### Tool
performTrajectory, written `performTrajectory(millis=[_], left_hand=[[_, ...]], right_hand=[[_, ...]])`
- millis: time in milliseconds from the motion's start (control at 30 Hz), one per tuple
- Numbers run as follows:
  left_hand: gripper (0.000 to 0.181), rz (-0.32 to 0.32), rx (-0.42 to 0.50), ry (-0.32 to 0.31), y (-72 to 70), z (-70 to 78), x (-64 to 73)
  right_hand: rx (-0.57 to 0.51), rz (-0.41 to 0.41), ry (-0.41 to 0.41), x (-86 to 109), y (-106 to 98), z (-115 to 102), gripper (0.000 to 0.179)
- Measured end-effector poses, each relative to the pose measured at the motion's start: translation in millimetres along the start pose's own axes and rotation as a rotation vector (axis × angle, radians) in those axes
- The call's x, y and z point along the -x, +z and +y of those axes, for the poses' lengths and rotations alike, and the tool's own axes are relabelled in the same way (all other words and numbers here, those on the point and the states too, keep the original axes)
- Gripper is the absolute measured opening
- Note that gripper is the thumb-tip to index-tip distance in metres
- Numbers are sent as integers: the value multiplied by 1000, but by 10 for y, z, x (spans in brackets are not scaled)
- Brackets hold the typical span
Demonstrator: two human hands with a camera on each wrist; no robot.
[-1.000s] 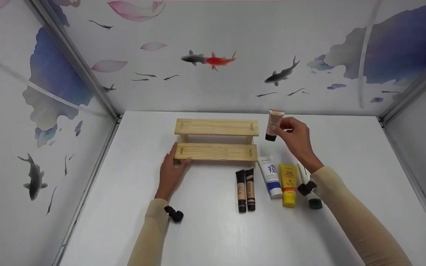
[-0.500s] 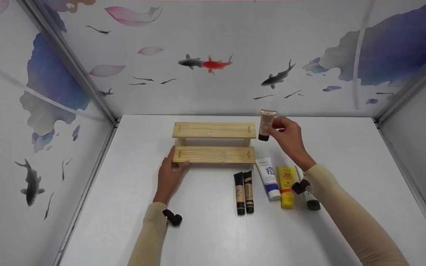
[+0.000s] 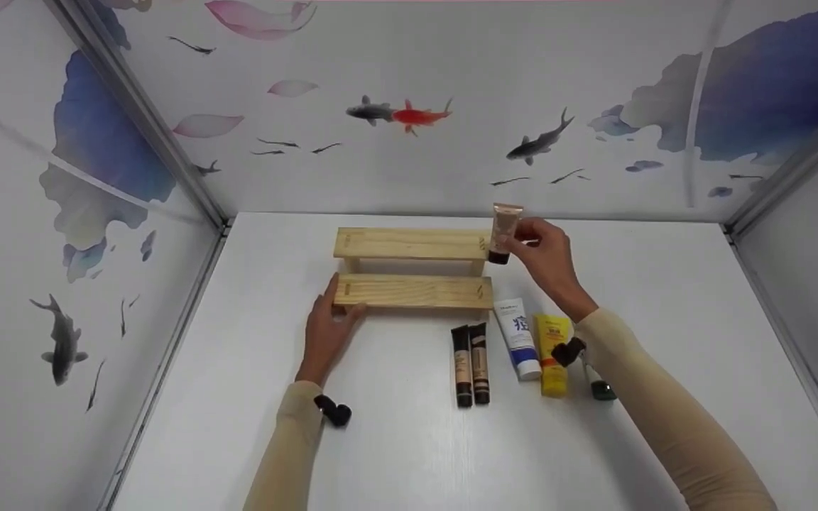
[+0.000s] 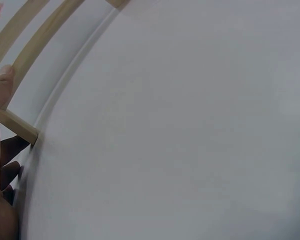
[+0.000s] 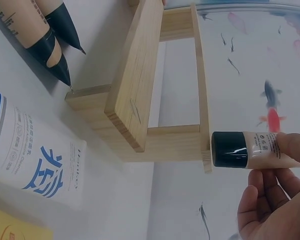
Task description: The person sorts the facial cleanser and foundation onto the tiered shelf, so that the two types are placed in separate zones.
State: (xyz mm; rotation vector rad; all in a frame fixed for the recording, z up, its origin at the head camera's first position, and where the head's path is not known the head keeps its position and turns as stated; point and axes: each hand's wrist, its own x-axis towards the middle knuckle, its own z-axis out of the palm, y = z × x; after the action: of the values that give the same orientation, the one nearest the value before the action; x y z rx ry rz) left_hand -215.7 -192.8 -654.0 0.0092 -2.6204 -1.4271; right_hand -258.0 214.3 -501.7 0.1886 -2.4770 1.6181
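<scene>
change: the right hand (image 3: 547, 252) carried the beige tube (image 3: 504, 233) leftward over the last second, its black cap ending right at the top step's right end, so it looked about ready to go on the wooden step shelf (image 3: 412, 273).
fingers: right pinched on the tube; left hand (image 3: 329, 328) clamped on the lower step's corner.
count: one shelf, two steps; five tubes lying on the worktop (image 3: 409, 440), one more held.

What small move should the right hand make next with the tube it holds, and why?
Probably carry the beige tube a little left and lower it, cap down, onto the top step of the wooden rack. The right hand holds it upright, just off that step's right end, and the step is bare. The left hand grips the rack's lower left corner, which should keep it from sliding.
</scene>
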Motion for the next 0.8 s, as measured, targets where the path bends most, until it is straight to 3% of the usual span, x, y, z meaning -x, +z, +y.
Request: performTrajectory(millis=[800], left_hand=[[94,10,1,-7,-16,38,-10]], right_hand=[[-25,-22,-65,-63,264,-121,31]])
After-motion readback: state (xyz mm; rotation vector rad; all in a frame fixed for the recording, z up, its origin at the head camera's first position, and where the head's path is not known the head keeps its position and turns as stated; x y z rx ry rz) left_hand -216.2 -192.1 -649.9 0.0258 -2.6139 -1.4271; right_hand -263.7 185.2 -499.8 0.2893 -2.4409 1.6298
